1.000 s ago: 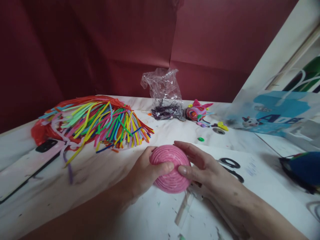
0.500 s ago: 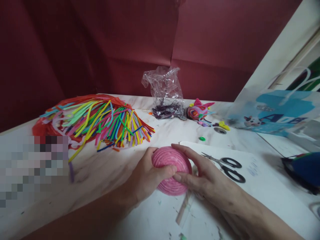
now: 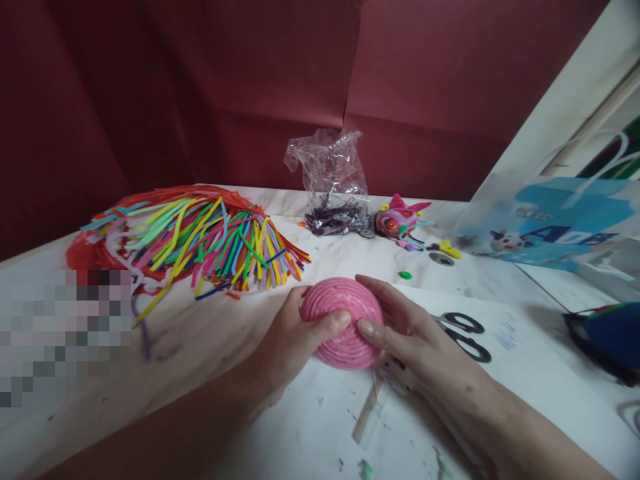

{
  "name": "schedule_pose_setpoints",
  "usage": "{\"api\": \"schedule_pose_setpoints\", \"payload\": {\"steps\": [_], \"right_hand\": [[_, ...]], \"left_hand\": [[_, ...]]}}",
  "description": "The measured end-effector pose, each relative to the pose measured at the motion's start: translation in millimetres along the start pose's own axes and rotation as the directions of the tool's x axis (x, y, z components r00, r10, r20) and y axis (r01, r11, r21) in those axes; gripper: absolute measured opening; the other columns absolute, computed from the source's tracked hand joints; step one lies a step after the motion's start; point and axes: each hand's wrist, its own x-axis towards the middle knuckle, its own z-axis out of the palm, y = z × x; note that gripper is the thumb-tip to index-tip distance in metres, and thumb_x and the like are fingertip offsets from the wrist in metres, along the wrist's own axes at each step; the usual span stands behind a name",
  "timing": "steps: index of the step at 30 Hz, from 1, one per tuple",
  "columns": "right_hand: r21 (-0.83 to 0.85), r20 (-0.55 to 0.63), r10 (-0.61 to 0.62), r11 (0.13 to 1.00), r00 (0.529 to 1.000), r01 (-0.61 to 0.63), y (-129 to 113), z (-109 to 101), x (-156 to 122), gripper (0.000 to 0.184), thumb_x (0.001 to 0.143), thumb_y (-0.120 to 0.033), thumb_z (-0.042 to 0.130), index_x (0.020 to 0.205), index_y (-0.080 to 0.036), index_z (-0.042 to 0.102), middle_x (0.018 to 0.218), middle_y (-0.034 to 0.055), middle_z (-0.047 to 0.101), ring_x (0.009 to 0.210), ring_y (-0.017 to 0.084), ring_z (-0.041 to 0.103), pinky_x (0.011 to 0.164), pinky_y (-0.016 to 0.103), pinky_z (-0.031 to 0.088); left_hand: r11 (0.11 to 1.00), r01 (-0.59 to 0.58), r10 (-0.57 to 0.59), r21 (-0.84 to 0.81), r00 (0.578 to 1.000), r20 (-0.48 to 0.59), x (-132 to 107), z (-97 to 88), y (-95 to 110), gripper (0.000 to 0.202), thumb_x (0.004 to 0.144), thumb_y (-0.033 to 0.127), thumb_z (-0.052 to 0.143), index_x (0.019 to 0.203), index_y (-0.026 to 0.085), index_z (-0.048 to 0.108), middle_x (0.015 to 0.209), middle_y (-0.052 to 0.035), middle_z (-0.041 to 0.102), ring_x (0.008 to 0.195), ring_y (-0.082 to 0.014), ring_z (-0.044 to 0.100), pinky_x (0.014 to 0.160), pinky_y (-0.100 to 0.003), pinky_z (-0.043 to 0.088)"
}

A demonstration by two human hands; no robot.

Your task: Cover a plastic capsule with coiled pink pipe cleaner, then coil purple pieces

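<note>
A pink coiled disc [image 3: 345, 350], slightly domed and ridged in rings, is held between both hands above the table. My left hand [image 3: 295, 340] grips its left side, thumb pressed on the face and fingers hidden behind. On the right edge, my right hand [image 3: 407, 327] holds it with the thumb on the face and a finger along the rim. Part of the scissors [image 3: 467, 333] shows beyond my right hand, their blades mostly covered. Below the disc, a clear strip [image 3: 367, 417] rests on white paper [image 3: 320, 433].
A heap of colourful pipe cleaners [image 3: 215, 243] spreads at the left. Behind stand a clear plastic bag [image 3: 330, 173] with dark contents and a small pink-eared figure [image 3: 397, 220]. Yellow [image 3: 450, 249] and green bits [image 3: 405, 275] lie nearby. A blue-printed bag [image 3: 575, 223] stands right.
The pink disc has risen slightly and tipped in my hands. My thumbs have moved a little apart on its face, and my right hand now covers the scissor blades.
</note>
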Motion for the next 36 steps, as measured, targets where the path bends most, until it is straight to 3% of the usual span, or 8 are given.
{"api": "schedule_pose_setpoints", "payload": {"steps": [3, 7, 11, 18, 27, 32, 36], "right_hand": [[0.019, -0.015, 0.027, 0.999, 1.0, -0.027, 0.4, -2.3, 3.4, 0.066, 0.076, -0.045, 0.064, 0.13, -0.017, 0.038, 0.13, 0.0121, 0.049, 0.117, 0.028, 0.047, 0.096, 0.041, 0.042], [0.075, -0.02, 0.071, 0.995, 0.997, -0.069, -3.9, -3.4, 4.9, 0.067, 0.072, -0.043, 0.066, 0.128, -0.015, 0.04, 0.124, 0.0129, 0.054, 0.111, 0.029, 0.052, 0.086, 0.039, 0.048], [0.075, -0.029, 0.122, 0.99, 0.992, -0.12, -6.4, -2.3, 3.1, 0.068, 0.071, -0.043, 0.067, 0.128, -0.015, 0.04, 0.122, 0.0134, 0.054, 0.104, 0.03, 0.055, 0.074, 0.036, 0.052], [0.017, -0.006, 0.051, 0.999, 0.999, -0.051, -2.2, -5.2, 4.9, 0.065, 0.072, -0.04, 0.065, 0.127, -0.014, 0.042, 0.122, 0.0134, 0.054, 0.112, 0.031, 0.051, 0.088, 0.042, 0.046], [-0.05, -0.021, 0.008, 0.999, 1.0, -0.009, 4.2, -2.9, 3.3, 0.061, 0.074, -0.032, 0.065, 0.129, -0.019, 0.041, 0.129, 0.0098, 0.051, 0.117, 0.028, 0.048, 0.098, 0.042, 0.039], [-0.032, -0.025, -0.006, 0.999, 1.0, 0.005, -1.5, -2.3, -0.3, 0.067, 0.076, -0.043, 0.064, 0.132, -0.018, 0.038, 0.134, 0.012, 0.046, 0.122, 0.029, 0.043, 0.1, 0.044, 0.038], [-0.085, -0.015, 0.02, 0.996, 1.0, -0.022, -9.3, -13.1, -1.2, 0.071, 0.076, -0.056, 0.058, 0.134, -0.02, 0.037, 0.14, 0.0123, 0.038, 0.126, 0.029, 0.038, 0.1, 0.046, 0.037]], "left_hand": [[1.0, 0.007, -0.007, 0.002, 1.0, 0.03, -1.6, 1.1, 1.2, 0.057, 0.068, 0.047, 0.068, 0.111, 0.014, 0.05, 0.111, -0.0128, 0.06, 0.101, -0.0264, 0.058, 0.083, -0.036, 0.047], [0.993, 0.101, -0.097, -0.063, 0.993, 0.069, -3.0, 0.7, 5.1, 0.053, 0.072, 0.055, 0.059, 0.107, 0.015, 0.05, 0.105, -0.0111, 0.06, 0.097, -0.0259, 0.059, 0.077, -0.038, 0.05], [0.994, 0.102, -0.099, -0.039, 0.992, 0.079, -3.8, -2.2, 6.8, 0.053, 0.069, 0.049, 0.066, 0.106, 0.015, 0.049, 0.106, -0.0114, 0.06, 0.098, -0.0269, 0.059, 0.079, -0.038, 0.049], [0.998, -0.021, 0.016, 0.058, 0.996, 0.09, -2.8, -2.1, 3.5, 0.056, 0.064, 0.036, 0.073, 0.108, 0.012, 0.047, 0.106, -0.012, 0.059, 0.097, -0.0249, 0.058, 0.08, -0.035, 0.047], [0.994, -0.071, 0.07, 0.086, 0.997, 0.014, 2.1, -2.7, -5.9, 0.056, 0.062, 0.034, 0.071, 0.107, 0.013, 0.047, 0.103, -0.0111, 0.059, 0.093, -0.0255, 0.056, 0.077, -0.036, 0.046], [0.994, -0.086, 0.085, 0.069, 0.996, 0.022, 5.6, -4.5, -2.5, 0.06, 0.06, 0.034, 0.072, 0.11, 0.013, 0.047, 0.102, -0.0094, 0.06, 0.093, -0.0236, 0.056, 0.078, -0.033, 0.045], [0.998, -0.057, 0.058, -0.011, 0.992, 0.114, 12.2, -9.4, -2.7, 0.051, 0.06, 0.036, 0.07, 0.103, 0.013, 0.054, 0.093, -0.007, 0.063, 0.084, -0.0221, 0.058, 0.073, -0.032, 0.045]]}}
